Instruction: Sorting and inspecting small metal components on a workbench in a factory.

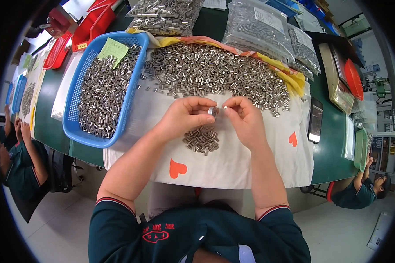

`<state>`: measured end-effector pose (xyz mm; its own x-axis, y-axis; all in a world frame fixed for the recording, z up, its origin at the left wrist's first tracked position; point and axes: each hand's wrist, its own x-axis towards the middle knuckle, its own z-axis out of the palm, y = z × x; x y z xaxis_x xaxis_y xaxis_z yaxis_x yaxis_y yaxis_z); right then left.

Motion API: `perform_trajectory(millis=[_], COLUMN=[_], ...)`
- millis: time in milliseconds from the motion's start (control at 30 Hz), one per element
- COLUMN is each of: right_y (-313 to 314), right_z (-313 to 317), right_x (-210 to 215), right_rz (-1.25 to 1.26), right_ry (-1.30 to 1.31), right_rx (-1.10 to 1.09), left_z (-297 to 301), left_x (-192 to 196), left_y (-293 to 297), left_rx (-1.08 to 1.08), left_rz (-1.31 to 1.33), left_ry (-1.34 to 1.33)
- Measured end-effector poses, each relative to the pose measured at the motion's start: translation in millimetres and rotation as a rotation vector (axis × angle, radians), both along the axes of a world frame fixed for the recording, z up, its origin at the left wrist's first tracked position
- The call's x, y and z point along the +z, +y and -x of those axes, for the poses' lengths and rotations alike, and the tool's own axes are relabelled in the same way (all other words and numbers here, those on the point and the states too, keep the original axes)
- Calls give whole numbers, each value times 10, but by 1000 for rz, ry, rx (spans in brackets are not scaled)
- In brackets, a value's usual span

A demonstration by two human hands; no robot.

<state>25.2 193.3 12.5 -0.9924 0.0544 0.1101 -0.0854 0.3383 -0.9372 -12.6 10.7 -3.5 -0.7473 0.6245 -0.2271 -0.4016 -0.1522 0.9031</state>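
Left hand [186,116] pinches a small metal sleeve [212,111] at its fingertips, long axis roughly toward the camera. Right hand [245,120] sits just right of it, fingers narrowed on a tiny bright piece [225,106]

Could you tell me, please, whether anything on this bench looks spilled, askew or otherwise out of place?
Nothing looks damaged. A few metal sleeves lie scattered off the big pile onto the white cloth, beside the blue basket. The left hand and right hand each pinch one piece.
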Motion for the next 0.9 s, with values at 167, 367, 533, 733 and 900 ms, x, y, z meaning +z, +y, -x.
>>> perform_trajectory(millis=[167,367,533,733,900], right_y=[-27,-104,-182,3,105], right_z=[-16,-62,-74,-43,-9], right_x=[29,108,11,126,82], right_rz=[77,-108,-341,-139,-43], right_ry=[-23,42,305,-2,-157], right_rx=[183,89,37,197,215], left_z=[-8,-17,-41,-32,-72], left_x=[-66,-87,-47,-40,-59], left_y=[12,8,46,18,14], left_rx=[52,68,120,42,-41], left_rz=[-25,37,93,127,39], left_ry=[72,139,96,132,64])
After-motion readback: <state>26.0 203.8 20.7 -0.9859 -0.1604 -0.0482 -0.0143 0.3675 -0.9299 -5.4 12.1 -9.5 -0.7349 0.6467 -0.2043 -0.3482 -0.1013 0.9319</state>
